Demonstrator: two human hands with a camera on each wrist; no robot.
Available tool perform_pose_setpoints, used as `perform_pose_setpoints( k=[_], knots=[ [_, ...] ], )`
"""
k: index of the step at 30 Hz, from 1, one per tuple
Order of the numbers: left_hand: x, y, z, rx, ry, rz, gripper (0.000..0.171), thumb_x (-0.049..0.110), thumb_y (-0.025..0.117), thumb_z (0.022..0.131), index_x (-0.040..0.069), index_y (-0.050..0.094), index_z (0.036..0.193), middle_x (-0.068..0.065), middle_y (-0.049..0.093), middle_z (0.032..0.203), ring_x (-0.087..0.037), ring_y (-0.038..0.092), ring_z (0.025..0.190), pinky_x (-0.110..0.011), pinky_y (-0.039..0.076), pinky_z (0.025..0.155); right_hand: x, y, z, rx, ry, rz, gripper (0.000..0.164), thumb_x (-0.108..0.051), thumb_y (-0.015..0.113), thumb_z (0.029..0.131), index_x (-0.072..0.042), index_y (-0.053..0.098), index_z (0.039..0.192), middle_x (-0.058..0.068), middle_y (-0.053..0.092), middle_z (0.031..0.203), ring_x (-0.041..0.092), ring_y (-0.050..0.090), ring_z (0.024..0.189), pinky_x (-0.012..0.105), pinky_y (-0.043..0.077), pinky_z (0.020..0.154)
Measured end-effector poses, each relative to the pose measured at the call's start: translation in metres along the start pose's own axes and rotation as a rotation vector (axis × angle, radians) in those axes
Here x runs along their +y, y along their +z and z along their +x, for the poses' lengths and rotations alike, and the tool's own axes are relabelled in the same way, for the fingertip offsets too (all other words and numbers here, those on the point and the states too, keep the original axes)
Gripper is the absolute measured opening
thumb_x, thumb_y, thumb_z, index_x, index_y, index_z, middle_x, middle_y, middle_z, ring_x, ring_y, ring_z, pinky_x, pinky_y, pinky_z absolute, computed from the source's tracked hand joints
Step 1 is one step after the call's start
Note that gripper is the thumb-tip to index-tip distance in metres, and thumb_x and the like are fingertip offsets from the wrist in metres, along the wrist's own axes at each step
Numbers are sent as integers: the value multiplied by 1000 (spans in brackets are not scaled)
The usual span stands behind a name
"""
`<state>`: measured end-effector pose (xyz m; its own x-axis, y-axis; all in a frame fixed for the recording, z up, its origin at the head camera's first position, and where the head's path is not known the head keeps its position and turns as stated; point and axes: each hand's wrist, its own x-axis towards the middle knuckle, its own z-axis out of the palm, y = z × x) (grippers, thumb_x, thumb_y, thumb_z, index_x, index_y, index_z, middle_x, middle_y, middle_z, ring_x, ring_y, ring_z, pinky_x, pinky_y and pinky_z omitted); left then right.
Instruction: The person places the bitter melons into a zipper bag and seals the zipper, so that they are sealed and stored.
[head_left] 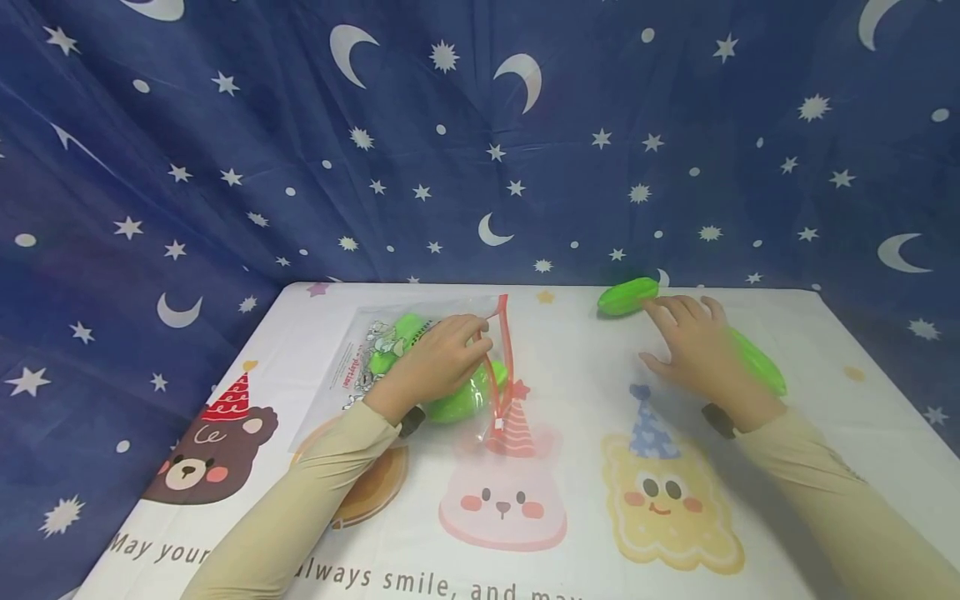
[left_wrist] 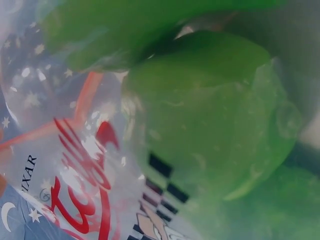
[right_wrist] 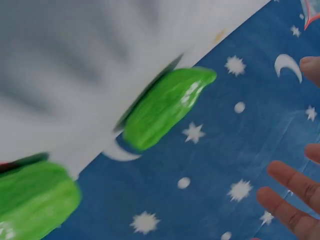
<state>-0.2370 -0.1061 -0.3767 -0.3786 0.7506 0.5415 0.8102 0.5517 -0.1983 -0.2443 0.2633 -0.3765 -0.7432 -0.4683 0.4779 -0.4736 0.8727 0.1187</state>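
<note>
My left hand (head_left: 442,358) pinches the clear zip bag (head_left: 341,337) near its opening, which has a red zip edge. Green objects lie inside, among them a rounded green one (left_wrist: 205,110) whose kind I cannot tell. Extended fingers show on my right hand (head_left: 697,350), which holds nothing. Just beyond its fingertips, at the table's back edge, lies a green cucumber-shaped piece (head_left: 628,297). Another green, long piece (head_left: 759,362) sits to the right of that hand, partly covered by it. Both long pieces also appear in the right wrist view.
White cloth (head_left: 570,358) with printed cartoon animals and lettering covers the table. Behind it and to the left hangs a dark blue curtain (head_left: 420,150) with moons and stars.
</note>
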Motion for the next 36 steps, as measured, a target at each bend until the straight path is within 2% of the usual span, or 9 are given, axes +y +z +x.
perform_pose_setpoints(
  k=[7,15,25,32,36],
  knots=[
    [1,1,-2,-2,-6,8,4,9,58,87,7,58,91,-12,60,108,-27,58,103,-36,47,96,26,-10,-24,-80,129,-51,76,-37,73,72,-3,43,134,25,54,120,44,47,112,65,30,94],
    [1,0,-2,-6,-2,-1,5,9,58,87,6,58,92,-13,60,108,-28,57,103,-37,47,97,58,-13,-46,-94,205,-74,74,-35,71,74,-2,43,133,28,53,121,48,47,110,67,33,87],
    [1,-1,-1,-6,-7,-18,5,8,58,87,5,57,91,-14,60,108,-28,58,104,-38,47,97,79,-10,-64,-212,317,-56,72,-43,65,81,0,41,133,31,50,122,50,44,110,68,30,88],
    [1,-2,-2,-13,-11,-25,5,8,57,87,5,58,91,-14,60,108,-28,57,104,-37,47,97,88,-4,-74,-220,297,-74,73,-46,66,78,5,46,127,33,56,113,51,50,101,68,34,80],
    [1,-2,-2,-16,-16,-25,4,8,58,88,6,58,91,-14,60,108,-28,58,104,-37,47,98,93,0,-77,-269,274,-83,72,-48,64,80,8,48,124,34,57,109,51,53,97,67,36,76]
  ],
)
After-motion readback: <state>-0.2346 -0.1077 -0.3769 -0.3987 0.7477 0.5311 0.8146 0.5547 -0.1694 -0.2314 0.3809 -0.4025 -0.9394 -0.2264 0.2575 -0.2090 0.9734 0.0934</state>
